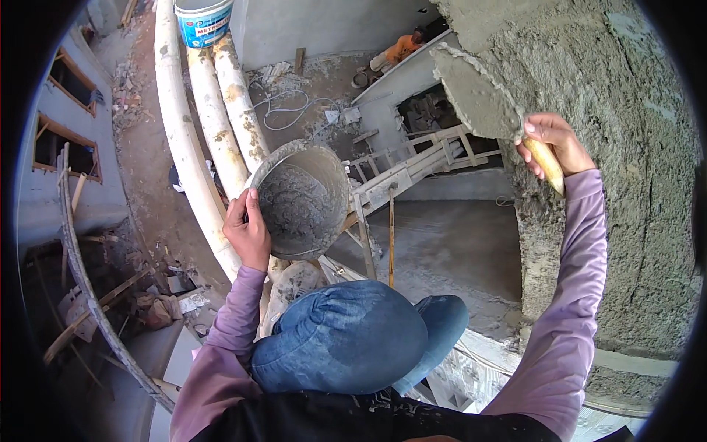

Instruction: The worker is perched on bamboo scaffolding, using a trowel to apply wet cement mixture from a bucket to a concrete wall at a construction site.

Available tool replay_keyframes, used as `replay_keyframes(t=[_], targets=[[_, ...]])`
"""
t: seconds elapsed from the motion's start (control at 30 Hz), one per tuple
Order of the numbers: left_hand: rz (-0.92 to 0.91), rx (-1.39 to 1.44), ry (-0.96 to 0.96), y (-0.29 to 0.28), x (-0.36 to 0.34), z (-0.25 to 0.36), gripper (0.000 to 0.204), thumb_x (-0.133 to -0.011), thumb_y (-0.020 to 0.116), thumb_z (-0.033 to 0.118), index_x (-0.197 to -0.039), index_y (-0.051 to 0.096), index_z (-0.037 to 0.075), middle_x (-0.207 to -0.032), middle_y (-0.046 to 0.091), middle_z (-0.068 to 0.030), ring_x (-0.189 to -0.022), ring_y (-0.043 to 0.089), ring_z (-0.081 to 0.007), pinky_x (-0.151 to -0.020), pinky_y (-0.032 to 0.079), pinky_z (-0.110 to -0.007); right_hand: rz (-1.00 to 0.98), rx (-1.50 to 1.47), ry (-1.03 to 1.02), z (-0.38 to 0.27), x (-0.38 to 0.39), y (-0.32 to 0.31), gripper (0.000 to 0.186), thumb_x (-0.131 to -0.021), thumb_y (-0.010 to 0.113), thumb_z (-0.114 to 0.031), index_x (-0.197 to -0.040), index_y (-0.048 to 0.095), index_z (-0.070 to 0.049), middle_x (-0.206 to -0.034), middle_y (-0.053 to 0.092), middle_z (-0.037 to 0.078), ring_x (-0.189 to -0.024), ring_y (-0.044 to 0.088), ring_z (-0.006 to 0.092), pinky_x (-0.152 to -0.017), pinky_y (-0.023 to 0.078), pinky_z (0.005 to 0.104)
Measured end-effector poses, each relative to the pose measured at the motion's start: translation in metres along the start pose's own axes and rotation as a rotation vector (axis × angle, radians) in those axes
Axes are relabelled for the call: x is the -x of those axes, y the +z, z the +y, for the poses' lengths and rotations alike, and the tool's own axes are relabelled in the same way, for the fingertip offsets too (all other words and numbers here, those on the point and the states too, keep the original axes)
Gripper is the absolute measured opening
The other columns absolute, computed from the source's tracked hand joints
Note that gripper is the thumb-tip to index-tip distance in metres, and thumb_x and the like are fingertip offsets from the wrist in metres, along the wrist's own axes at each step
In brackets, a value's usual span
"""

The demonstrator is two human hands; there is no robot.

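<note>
My left hand [247,228] grips the rim of a grey bucket [298,199] holding wet grey mortar, raised beside white poles [191,132]. My right hand [551,144] is closed on the yellowish handle of a trowel [479,96], whose broad blade is coated with mortar and lies close to a rough grey plastered wall [611,191] on the right. My denim-clad legs [339,331] are bent below the bucket.
A blue-and-white paint bucket [202,26] sits atop the poles. Below, a person in orange [400,50] is near a low wall. Wooden planks and scaffolding [412,173] cross the lower level. A curved pole [81,280] runs at left, with rubble and window openings beyond.
</note>
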State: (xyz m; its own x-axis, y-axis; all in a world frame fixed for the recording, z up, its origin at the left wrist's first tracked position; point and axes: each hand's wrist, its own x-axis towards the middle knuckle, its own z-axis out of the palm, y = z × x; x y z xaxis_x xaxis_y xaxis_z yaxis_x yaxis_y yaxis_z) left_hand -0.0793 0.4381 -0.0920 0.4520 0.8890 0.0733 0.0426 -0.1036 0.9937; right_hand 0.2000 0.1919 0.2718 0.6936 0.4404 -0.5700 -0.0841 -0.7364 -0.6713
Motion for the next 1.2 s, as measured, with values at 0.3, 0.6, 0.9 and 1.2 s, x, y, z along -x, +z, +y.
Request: replay_keyframes(t=[0.3,0.6,0.9,1.2], targets=[[0.004,0.003,-0.065,-0.004,-0.007,0.009,0.022,-0.099,0.062,0.013,-0.104,0.069,-0.008,-0.074,0.056,-0.0033,-0.068,0.049,-0.0080,-0.061,0.040,-0.025,0.921,0.247,-0.210,0.011,0.122,-0.048,0.031,-0.102,0.055,-0.035,-0.091,0.061,-0.006,-0.066,0.057,0.000,-0.046,0.048,0.0056,-0.039,0.035,0.0191],[-0.075,-0.032,-0.011,0.008,-0.010,0.009,0.022,-0.098,0.064,0.013,-0.101,0.068,-0.008,-0.071,0.053,-0.0047,-0.066,0.047,-0.0097,-0.060,0.039,-0.026,0.593,0.287,-0.070,0.067,-0.053,0.059,0.031,-0.091,0.062,-0.025,-0.096,0.065,0.006,-0.068,0.058,0.005,-0.056,0.057,0.0138,-0.052,0.048,0.0293],[-0.025,-0.027,0.011,-0.003,-0.007,0.000,0.022,-0.097,0.064,0.013,-0.100,0.068,-0.009,-0.071,0.054,-0.0059,-0.066,0.047,-0.0101,-0.059,0.039,-0.028,0.858,0.471,-0.022,0.099,-0.199,0.059,0.042,-0.087,0.064,-0.032,-0.101,0.066,0.007,-0.105,0.067,0.031,-0.104,0.063,0.0462,-0.093,0.048,0.0489],[-0.043,-0.034,-0.008,-0.004,-0.011,0.009,0.024,-0.097,0.065,0.016,-0.101,0.068,-0.008,-0.070,0.053,-0.0054,-0.065,0.047,-0.0097,-0.058,0.039,-0.027,1.079,0.383,-0.264,0.075,-0.086,0.054,0.042,-0.090,0.065,-0.028,-0.110,0.065,0.008,-0.075,0.067,0.018,-0.061,0.067,0.0255,-0.058,0.051,0.0371]])
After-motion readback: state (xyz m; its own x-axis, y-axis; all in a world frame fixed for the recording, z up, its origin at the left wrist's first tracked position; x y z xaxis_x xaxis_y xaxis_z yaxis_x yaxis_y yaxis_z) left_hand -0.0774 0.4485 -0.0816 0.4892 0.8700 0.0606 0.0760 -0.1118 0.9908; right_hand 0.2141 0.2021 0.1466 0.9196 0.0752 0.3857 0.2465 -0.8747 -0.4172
